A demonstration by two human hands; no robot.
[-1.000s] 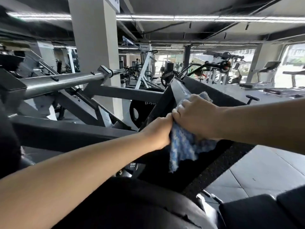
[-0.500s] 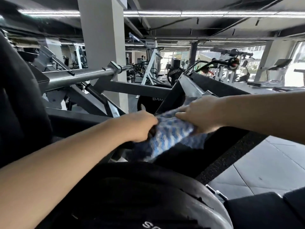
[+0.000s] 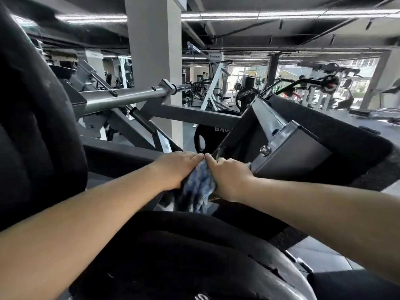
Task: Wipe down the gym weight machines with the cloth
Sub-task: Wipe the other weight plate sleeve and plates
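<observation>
One person is standing at the weight machine, two bare forearms reaching in from the near edge. One cloth, blue and white, is hanging bunched between the two hands, low against the dark frame just below the machine's grey metal bracket. The left hand is lying on the cloth's left side with fingers stretched fairly straight toward the middle; whether the thumb is gripping underneath cannot be told. The right hand is curling round the cloth's right edge, knuckles up, holding it. The two hands are sitting close together, fingertips nearly meeting above the cloth. One steel bar is running across the left middle, ending in a collar and a thinner chromed sleeve. One black weight plate with a hand slot is standing behind the frame, its lettering partly hidden. Two black padded surfaces are crowding the near view: one pad rising on the left, one rounded cushion lying below the arms. One grey square pillar is standing behind the bar. Further machines are filling the blurred background, too indistinct for counting.
</observation>
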